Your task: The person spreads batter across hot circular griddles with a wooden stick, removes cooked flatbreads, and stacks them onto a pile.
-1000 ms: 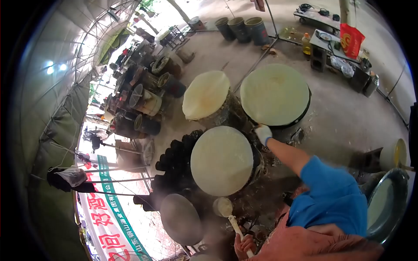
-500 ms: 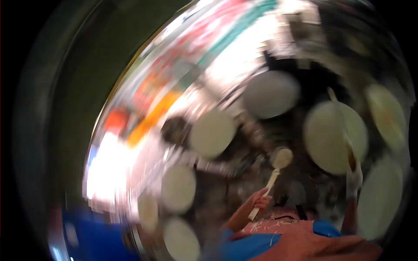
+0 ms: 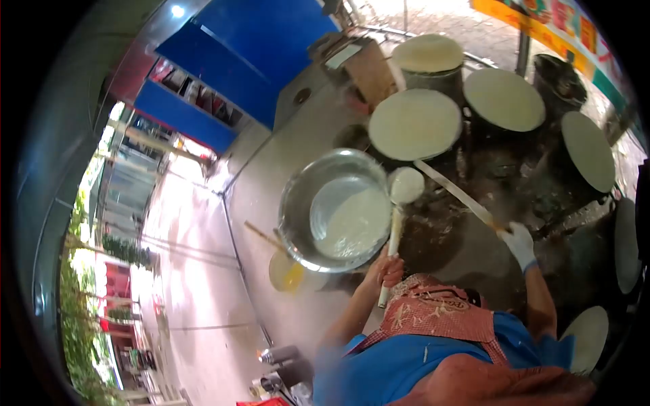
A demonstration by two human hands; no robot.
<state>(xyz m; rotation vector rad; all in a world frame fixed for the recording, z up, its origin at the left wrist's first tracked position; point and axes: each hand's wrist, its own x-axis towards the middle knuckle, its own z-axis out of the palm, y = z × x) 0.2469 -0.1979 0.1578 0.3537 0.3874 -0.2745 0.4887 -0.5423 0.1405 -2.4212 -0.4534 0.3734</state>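
Note:
My left hand (image 3: pixel 387 271) is closed round the pale handle of a ladle (image 3: pixel 407 185), whose round bowl is filled with white batter. The ladle is beside the right rim of a large metal basin (image 3: pixel 290 233) that contains more white batter. My right hand (image 3: pixel 520 245), in a white glove, grips a long flat wooden spatula (image 3: pixel 457 191). Its far tip reaches the near edge of a round griddle (image 3: pixel 416 125) covered by a pale, thin layer. Whether the tip touches that layer I cannot tell.
Several more pale-topped round griddles stand around, among them one at the back (image 3: pixel 504 99) and one at the right (image 3: pixel 588 152). A cardboard box (image 3: pixel 370 71) is behind. Left of the basin sits a yellowish container (image 3: pixel 281 271) with a stick. A blue cabinet (image 3: pixel 250 47) stands farther off.
My view has swung round, bringing the batter basin and the blue cabinet into sight. The spatula has gone from a griddle on the right to one ahead. Both hands keep their tools.

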